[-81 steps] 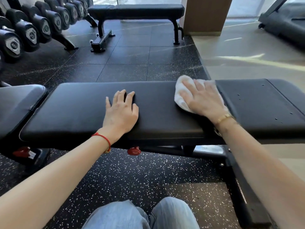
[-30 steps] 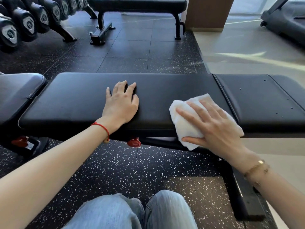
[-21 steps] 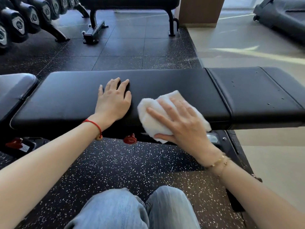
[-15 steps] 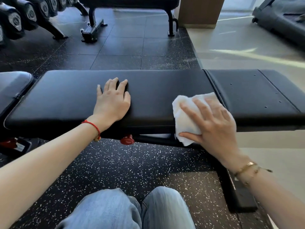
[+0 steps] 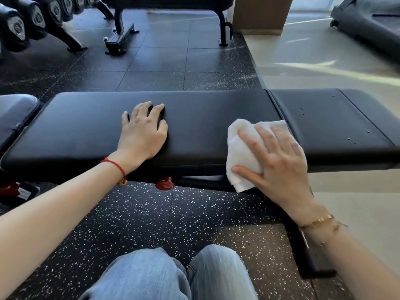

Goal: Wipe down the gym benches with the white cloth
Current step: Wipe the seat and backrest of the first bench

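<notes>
Since half a second ago the right hand (image 5: 279, 161) has barely shifted the white cloth (image 5: 240, 152); it sits at centre-right of the frame on the bench (image 5: 205, 126), beside the pad seam, so the near-edge wiping probably continues. The cloth lies under the spread fingers (image 5: 266, 135), its lower corner hanging over the front edge. The left hand (image 5: 142, 135) rests flat at centre, fingers loosely together.

Two bare hands (image 5: 142, 135) (image 5: 279, 161), one crumpled white cloth (image 5: 240, 152), three black padded benches (image 5: 194, 126) (image 5: 15, 113) (image 5: 168, 1), five black dumbbells in view (image 5: 13, 29)
</notes>
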Motion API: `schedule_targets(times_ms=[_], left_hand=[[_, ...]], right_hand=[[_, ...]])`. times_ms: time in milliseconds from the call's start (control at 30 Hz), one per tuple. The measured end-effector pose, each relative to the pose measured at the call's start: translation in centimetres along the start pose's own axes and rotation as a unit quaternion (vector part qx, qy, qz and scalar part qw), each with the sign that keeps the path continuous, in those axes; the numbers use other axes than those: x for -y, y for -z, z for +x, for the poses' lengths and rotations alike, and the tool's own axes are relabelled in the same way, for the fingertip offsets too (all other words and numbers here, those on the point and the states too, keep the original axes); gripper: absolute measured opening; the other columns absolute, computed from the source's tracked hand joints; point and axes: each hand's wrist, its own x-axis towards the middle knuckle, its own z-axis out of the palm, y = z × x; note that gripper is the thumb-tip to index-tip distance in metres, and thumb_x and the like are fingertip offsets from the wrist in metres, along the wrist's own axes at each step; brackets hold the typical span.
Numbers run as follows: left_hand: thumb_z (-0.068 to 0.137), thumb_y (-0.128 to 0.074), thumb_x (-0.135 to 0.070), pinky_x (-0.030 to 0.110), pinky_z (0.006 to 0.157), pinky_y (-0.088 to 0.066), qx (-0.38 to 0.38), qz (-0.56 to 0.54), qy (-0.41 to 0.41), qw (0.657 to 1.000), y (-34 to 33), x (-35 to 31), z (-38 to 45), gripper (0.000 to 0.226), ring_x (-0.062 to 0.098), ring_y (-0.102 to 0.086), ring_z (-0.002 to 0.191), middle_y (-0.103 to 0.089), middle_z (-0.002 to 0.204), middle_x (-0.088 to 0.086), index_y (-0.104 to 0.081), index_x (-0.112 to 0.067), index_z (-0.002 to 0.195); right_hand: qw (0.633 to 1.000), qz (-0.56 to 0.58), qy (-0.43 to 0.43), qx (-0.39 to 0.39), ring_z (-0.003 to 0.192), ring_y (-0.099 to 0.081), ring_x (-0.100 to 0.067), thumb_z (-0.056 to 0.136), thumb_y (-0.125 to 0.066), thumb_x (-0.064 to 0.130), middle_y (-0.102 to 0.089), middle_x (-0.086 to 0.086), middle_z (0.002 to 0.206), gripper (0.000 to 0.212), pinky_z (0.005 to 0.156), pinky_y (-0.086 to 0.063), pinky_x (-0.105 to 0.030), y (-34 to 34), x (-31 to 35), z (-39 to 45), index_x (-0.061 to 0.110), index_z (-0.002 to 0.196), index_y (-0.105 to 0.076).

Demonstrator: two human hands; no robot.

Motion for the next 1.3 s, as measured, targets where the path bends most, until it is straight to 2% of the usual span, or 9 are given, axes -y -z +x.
schedule_targets(times_ms=[233, 467, 633, 733, 833, 1000, 1067, 1167, 1300], left_hand=[[0.099, -0.038, -0.029, 0.053, 0.123, -0.007, 0.007, -0.006, 0.008, 1.0, 0.1, -0.1, 0.0, 0.049, 0.022, -0.021, 0.149, -0.032, 0.156, 0.008, -0.038, -0.025, 0.148], [0.099, -0.04, -0.033, 0.05, 0.122, -0.011, 0.001, -0.002, 0.002, 1.0, 0.1, 0.1, -0.1, 0.049, 0.022, -0.024, 0.148, -0.035, 0.156, 0.006, -0.041, -0.027, 0.147], [0.1, -0.036, -0.031, 0.052, 0.124, -0.004, 0.011, -0.006, 0.015, 1.0, 0.0, -0.3, -0.2, 0.051, 0.022, -0.017, 0.151, -0.028, 0.159, 0.008, -0.035, -0.025, 0.151], [0.101, -0.035, -0.032, 0.05, 0.124, -0.002, 0.018, -0.01, 0.014, 1.0, 0.2, -0.3, -0.3, 0.052, 0.02, -0.015, 0.151, -0.026, 0.161, 0.006, -0.033, -0.026, 0.152], [0.101, -0.037, -0.032, 0.047, 0.124, -0.003, 0.018, -0.027, 0.014, 0.999, 0.5, 0.0, -0.3, 0.05, 0.019, -0.016, 0.151, -0.027, 0.161, 0.004, -0.035, -0.027, 0.151], [0.099, -0.042, -0.028, 0.048, 0.124, -0.008, 0.008, -0.033, 0.014, 0.999, 0.8, 0.0, -0.1, 0.048, 0.026, -0.021, 0.148, -0.032, 0.155, 0.009, -0.042, -0.024, 0.147], [0.098, -0.044, -0.027, 0.05, 0.122, -0.014, 0.0, -0.015, 0.013, 1.0, 0.8, -0.3, -0.1, 0.047, 0.03, -0.026, 0.143, -0.036, 0.149, 0.012, -0.044, -0.021, 0.145], [0.096, -0.043, -0.026, 0.053, 0.12, -0.017, -0.003, 0.03, 0.013, 0.999, 0.4, -0.8, -0.1, 0.049, 0.034, -0.028, 0.14, -0.036, 0.146, 0.014, -0.042, -0.017, 0.144], [0.094, -0.032, -0.028, 0.056, 0.12, -0.016, 0.001, 0.054, 0.018, 0.998, 0.1, -0.9, -0.6, 0.053, 0.037, -0.028, 0.142, -0.036, 0.148, 0.017, -0.04, -0.015, 0.145]], right_hand=[[0.996, 0.049, 0.065, 0.026, 0.131, -0.039, -0.042, 0.094, -0.021, 0.073, -0.038, -0.008, 0.155, 0.07, 0.115, -0.023, -0.054, 0.9, 9.5, 3.5, 0.036, 0.153, -0.032], [0.998, 0.043, 0.02, 0.034, 0.136, -0.04, -0.034, 0.096, -0.022, 0.073, -0.041, 0.0, 0.153, 0.068, 0.113, -0.031, -0.047, 0.9, 2.1, 0.9, 0.037, 0.153, -0.031], [0.991, 0.088, -0.046, 0.095, 0.145, -0.022, -0.033, 0.092, -0.013, 0.063, -0.026, -0.001, 0.16, 0.067, 0.12, -0.011, -0.047, 0.7, 2.6, 6.5, 0.039, 0.154, -0.016], [0.989, 0.099, -0.006, 0.112, 0.145, -0.019, -0.031, 0.099, -0.028, 0.056, -0.025, -0.002, 0.159, 0.059, 0.117, -0.009, -0.05, 0.6, 6.3, 10.7, 0.036, 0.153, -0.017], [0.984, 0.106, 0.055, 0.131, 0.147, -0.014, -0.035, 0.099, -0.021, 0.057, -0.018, 0.0, 0.161, 0.061, 0.12, -0.006, -0.05, 0.8, 8.4, 10.2, 0.037, 0.155, -0.011], [0.985, 0.076, 0.117, 0.101, 0.142, -0.023, -0.028, 0.101, -0.02, 0.05, -0.029, 0.002, 0.156, 0.055, 0.119, -0.015, -0.047, 1.4, 4.0, 6.9, 0.033, 0.153, -0.025], [0.989, 0.091, 0.062, 0.095, 0.143, -0.027, -0.031, 0.104, -0.027, 0.043, -0.033, -0.005, 0.157, 0.052, 0.118, -0.016, -0.049, 1.0, 1.6, 8.2, 0.027, 0.153, -0.03], [0.99, 0.037, -0.015, 0.137, 0.144, -0.026, -0.031, 0.096, -0.005, 0.052, -0.028, -0.006, 0.158, 0.065, 0.118, -0.014, -0.05, -0.3, -0.4, 13.1, 0.028, 0.156, -0.017], [0.984, 0.048, -0.01, 0.172, 0.131, -0.044, -0.035, 0.1, -0.025, 0.055, -0.049, -0.009, 0.144, 0.053, 0.111, -0.027, -0.048, -2.2, 0.6, 20.5, 0.034, 0.147, -0.034]])
